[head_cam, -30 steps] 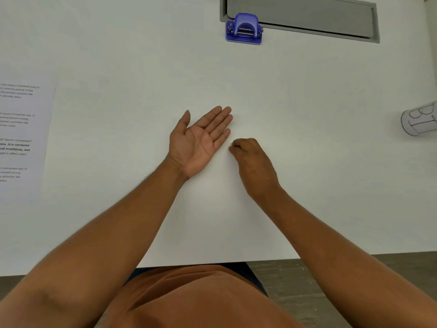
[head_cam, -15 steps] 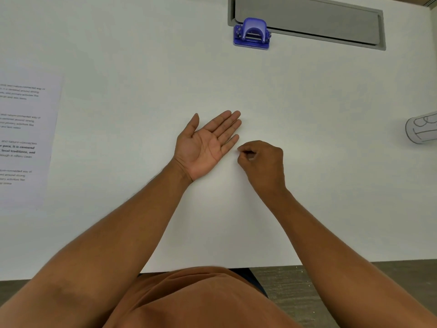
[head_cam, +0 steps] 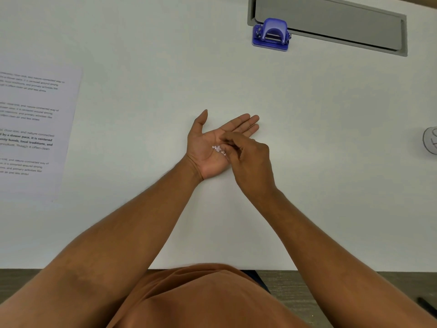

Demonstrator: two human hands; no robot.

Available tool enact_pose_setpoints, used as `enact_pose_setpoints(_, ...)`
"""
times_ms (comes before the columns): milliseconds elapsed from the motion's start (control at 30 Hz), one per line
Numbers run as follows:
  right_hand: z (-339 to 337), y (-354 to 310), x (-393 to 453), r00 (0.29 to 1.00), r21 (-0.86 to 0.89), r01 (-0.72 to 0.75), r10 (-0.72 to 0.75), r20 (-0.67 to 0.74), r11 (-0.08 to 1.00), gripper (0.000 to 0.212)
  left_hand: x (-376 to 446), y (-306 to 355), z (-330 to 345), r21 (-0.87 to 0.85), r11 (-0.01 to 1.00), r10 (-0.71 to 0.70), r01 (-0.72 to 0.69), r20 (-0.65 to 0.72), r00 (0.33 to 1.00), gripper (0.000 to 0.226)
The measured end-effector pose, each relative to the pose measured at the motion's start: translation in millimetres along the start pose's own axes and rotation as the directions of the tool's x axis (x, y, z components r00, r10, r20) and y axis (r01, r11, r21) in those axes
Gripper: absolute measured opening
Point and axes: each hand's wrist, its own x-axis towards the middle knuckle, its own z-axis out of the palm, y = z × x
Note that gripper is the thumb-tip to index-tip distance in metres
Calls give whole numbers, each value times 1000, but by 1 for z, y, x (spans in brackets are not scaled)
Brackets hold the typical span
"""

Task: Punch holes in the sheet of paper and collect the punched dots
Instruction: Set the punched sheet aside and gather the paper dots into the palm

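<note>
My left hand (head_cam: 208,147) lies palm up on the white table, fingers spread flat. Several small white punched dots (head_cam: 218,149) rest in its palm. My right hand (head_cam: 250,159) hovers over the left palm with its fingertips pinched together right at the dots; I cannot see whether a dot is between them. The printed sheet of paper (head_cam: 33,129) lies flat at the left edge of the view, far from both hands. The blue hole punch (head_cam: 271,34) stands at the back of the table.
A grey recessed cable hatch (head_cam: 331,22) sits behind the punch. A white roll with black letters (head_cam: 430,139) lies at the right edge. The table's front edge (head_cam: 212,268) runs just before my body, with wood floor below.
My right hand has moved left from the table surface to above the left palm. Dots now show in the palm. The left hand stayed open, palm up.
</note>
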Motion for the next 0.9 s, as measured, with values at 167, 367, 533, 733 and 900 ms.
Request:
enact_pose_setpoints(167, 1, -1, 2, 1000, 54, -31, 31, -5, 998, 32, 1, 0, -2, -14, 1000, -2, 2, 6, 1000, 97)
enact_pose_setpoints(367, -2, 1, 7, 997, 118, -77, 74, 29, 990, 28, 1, 1, -2, -17, 1000, -6, 6, 3, 1000, 95)
enact_pose_setpoints(533, -21, 6, 6, 992, 232, -92, 109, -60, 968, 19, 1, 2, -4, 0, 1000, 19, -19, 9, 1000, 95)
enact_pose_setpoints(733, -54, 54, -8, 930, 130, -236, 262, -258, 963, 22, -2, 3, -7, -55, 995, 88, -86, 46, 995, 94)
enact_pose_setpoints(900, -50, 78, -18, 997, -330, -65, 44, -70, 942, 35, -1, 4, -8, -52, 993, 110, -107, 45, 993, 94)
